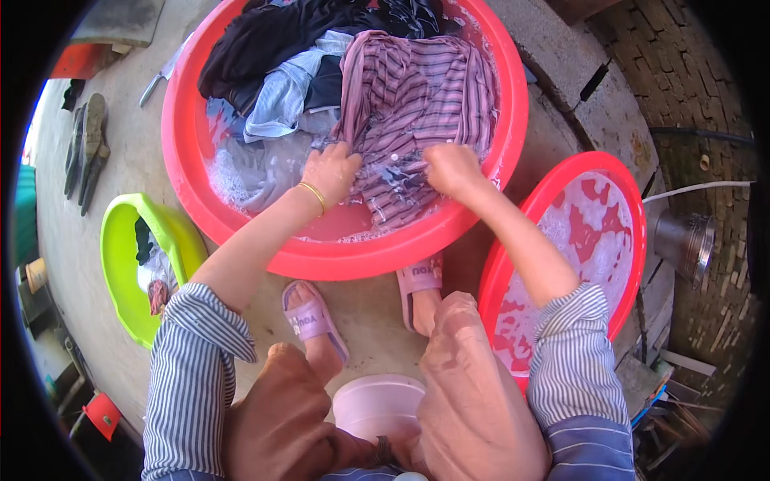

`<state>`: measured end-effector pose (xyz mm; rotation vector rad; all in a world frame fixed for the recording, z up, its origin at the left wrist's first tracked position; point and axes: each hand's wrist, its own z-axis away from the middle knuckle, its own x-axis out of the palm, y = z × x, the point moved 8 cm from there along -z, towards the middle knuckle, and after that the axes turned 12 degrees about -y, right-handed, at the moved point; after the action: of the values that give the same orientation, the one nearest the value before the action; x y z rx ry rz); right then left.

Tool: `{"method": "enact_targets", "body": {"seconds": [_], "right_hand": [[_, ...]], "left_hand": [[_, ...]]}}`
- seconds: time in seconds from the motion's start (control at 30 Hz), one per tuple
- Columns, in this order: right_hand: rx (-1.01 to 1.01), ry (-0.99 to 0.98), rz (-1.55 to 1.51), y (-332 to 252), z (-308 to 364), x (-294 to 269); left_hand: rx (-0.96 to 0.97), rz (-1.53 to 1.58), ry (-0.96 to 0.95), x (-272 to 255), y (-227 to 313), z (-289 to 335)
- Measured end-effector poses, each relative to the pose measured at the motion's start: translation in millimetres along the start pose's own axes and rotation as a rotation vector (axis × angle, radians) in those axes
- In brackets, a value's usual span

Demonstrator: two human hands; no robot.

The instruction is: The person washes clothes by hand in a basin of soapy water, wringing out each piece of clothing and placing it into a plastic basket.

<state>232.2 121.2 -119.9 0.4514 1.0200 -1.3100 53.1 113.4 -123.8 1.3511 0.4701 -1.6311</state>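
Striped pink cloth (425,88): lies wet in the right part of the large red tub (345,260), spread toward the far side and gathered in folds near the close rim. To the right, smaller red basin (637,240), sudsy inside. Left of the cloth, in the same tub, dark clothes (269,52) and light-blue garment (282,92). Farther left, green basin (116,260), with a few clothes inside. Left grip (331,171) and right grip (451,170): both closed on the cloth's near folds, slightly apart. Behind the left one, gold-coloured bangle (318,192)
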Motion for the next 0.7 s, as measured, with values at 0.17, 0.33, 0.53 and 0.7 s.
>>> {"method": "enact_targets", "body": {"seconds": [0.17,0.33,0.53,0.7], "right_hand": [[0.088,0.162,-0.271,77.6,48.1,-97.0],[0.087,0.269,-0.413,120.6,41.5,-140.3],[0.022,0.579,-0.09,70.4,28.7,-149.8],[-0.33,0.64,-0.219,-39.5,-2.4,-116.2]], "left_hand": [[-0.017,0.512,0.071,-59.9,-26.5,24.4],[-0.123,1.325,0.214,-101.1,-65.3,45.1],[-0.061,1.759,0.405,-128.7,-70.4,33.7],[-0.006,1.733,0.267,-156.0,-18.6,35.9]]}}
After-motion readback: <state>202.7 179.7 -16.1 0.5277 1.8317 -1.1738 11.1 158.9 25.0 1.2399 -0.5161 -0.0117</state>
